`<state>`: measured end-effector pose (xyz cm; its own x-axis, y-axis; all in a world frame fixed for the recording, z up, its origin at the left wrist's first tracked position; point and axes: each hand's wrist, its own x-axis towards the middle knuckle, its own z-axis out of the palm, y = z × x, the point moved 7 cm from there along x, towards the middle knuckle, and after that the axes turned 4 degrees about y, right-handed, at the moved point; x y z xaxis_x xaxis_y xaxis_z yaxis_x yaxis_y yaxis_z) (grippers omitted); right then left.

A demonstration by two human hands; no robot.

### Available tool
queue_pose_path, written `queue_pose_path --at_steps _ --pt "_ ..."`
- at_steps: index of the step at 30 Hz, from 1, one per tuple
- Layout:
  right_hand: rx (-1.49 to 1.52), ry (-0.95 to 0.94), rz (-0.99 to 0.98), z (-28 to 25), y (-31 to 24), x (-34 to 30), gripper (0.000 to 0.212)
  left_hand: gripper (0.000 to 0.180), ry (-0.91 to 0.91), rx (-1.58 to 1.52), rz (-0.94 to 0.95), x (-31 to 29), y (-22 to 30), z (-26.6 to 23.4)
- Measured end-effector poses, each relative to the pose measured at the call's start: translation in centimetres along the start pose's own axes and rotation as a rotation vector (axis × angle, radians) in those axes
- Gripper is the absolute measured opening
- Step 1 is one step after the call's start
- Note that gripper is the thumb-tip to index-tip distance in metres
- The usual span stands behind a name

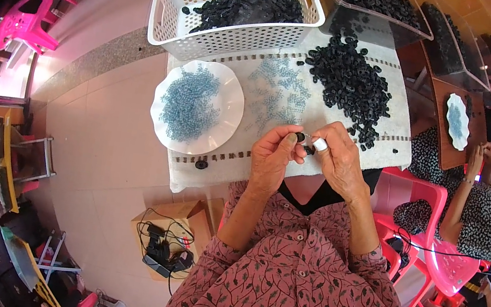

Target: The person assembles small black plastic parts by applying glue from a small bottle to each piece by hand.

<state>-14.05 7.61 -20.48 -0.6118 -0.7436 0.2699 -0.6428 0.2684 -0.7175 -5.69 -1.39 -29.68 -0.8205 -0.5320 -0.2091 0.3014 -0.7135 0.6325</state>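
Observation:
Above the table's near edge my two hands meet. My left hand (271, 159) is closed, pinching a small black ring-shaped part (300, 137) between thumb and finger. A second black part (309, 151) shows just below, between the hands. My right hand (342, 163) is closed with its fingertips against the left one's; a white cover (320, 144) sits at a fingertip, and what it pinches is too small to make out. Beyond the hands, small clear bluish pieces (280, 89) lie scattered on the cloth, beside a heap of black parts (351, 83).
A white scalloped plate (234, 104) of clear pieces stands left on the cloth-covered table (401, 107). Behind are a white basket (176, 44) and a clear bin (379, 20), both with black parts. Right, a pink chair (451, 267) and another person's hand (479, 153). A cardboard box (201, 217) holds cables.

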Motion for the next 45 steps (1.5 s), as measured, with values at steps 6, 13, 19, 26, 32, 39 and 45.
queue_pose_path --at_steps 6,13,19,26,32,39,45 --pt "0.011 -0.01 -0.012 0.0 -0.6 -0.3 0.014 0.022 -0.005 0.05 0.017 -0.2 0.2 0.0" --pt "-0.088 -0.061 -0.003 -0.4 -1.2 -0.3 0.021 0.022 -0.046 0.224 0.077 -0.3 0.9 0.5" --pt "-0.14 -0.108 -0.006 -0.6 -1.2 -0.6 0.02 0.02 -0.081 0.37 0.086 -0.7 1.2 1.5" --pt "0.07 -0.035 0.002 -0.9 -0.5 -1.0 0.006 0.017 -0.183 0.27 0.046 -0.5 0.6 1.6" --pt "0.676 0.007 0.396 1.4 1.9 -4.6 0.009 0.019 -0.332 0.025 -0.212 -1.0 -0.4 1.6" --pt "-0.02 0.266 0.166 -2.8 2.9 -4.5 0.016 0.021 -0.195 -0.078 -0.18 -0.3 -1.0 0.8" --pt "-0.24 0.311 0.264 -5.0 4.9 -4.4 0.016 0.018 -0.193 -0.09 -0.175 -0.2 -0.9 1.0"
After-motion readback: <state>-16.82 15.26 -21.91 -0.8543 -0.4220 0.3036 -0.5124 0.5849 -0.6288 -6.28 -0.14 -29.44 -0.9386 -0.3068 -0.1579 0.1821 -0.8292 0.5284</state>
